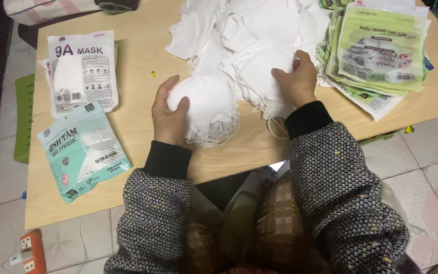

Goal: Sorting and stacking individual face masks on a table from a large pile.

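White masks (206,104), small stack of em near the front edge of the wooden table (138,66), my left hand (168,114) wrapped around its left side. Right hand (295,78) fingers curled, pinching a mask off the big loose pile (249,30) behind. Green packs (381,48) on the right, 2 sealed mask packs (82,109) on the left.

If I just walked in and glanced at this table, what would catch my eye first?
Most likely the big heap of white face masks across the table's far middle, with the left hand and right hand gripping small stacks at its near edge. Next, the green packets piled far right, and two sealed packs at left.
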